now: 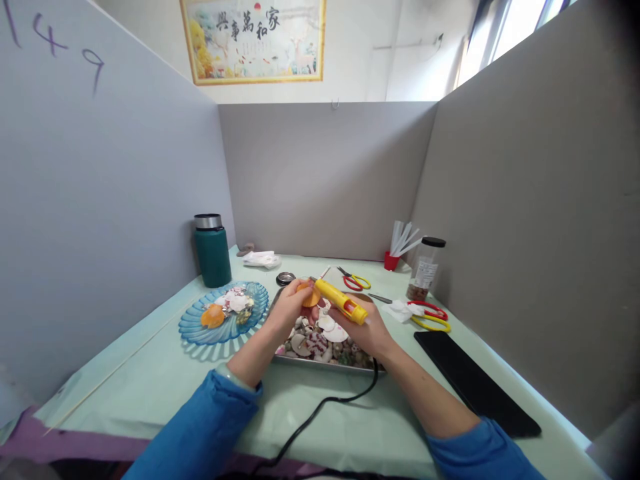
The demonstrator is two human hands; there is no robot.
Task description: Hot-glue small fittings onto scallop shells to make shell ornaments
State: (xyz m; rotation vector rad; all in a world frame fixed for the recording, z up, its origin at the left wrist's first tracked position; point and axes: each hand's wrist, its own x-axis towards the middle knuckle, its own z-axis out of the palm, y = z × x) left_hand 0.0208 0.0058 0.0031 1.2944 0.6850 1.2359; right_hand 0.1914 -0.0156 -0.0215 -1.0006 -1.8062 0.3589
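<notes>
My left hand (pixel 289 311) is closed on an orange shell (pixel 312 296), holding it above the tray. My right hand (pixel 369 331) is wrapped round a yellow hot glue gun (pixel 340 300), whose nozzle end points left, close beside the orange shell. Whether the nozzle touches the shell I cannot tell. From below my right hand a black cord (pixel 320 404) runs down toward the table's front edge. Under both hands lies a metal tray (pixel 320 364) filled with seashells (pixel 320 341) and small stones; my hands cover its far part.
To the left, a blue glass plate (pixel 190 330) bears shells, with a green bottle (pixel 213 257) behind it. Scissors (pixel 361 281), more scissors (pixel 433 319), a lidded jar (pixel 426 270), glue sticks (pixel 400 240) in a red cup (pixel 391 261) and a black slab (pixel 475 383) occupy the right.
</notes>
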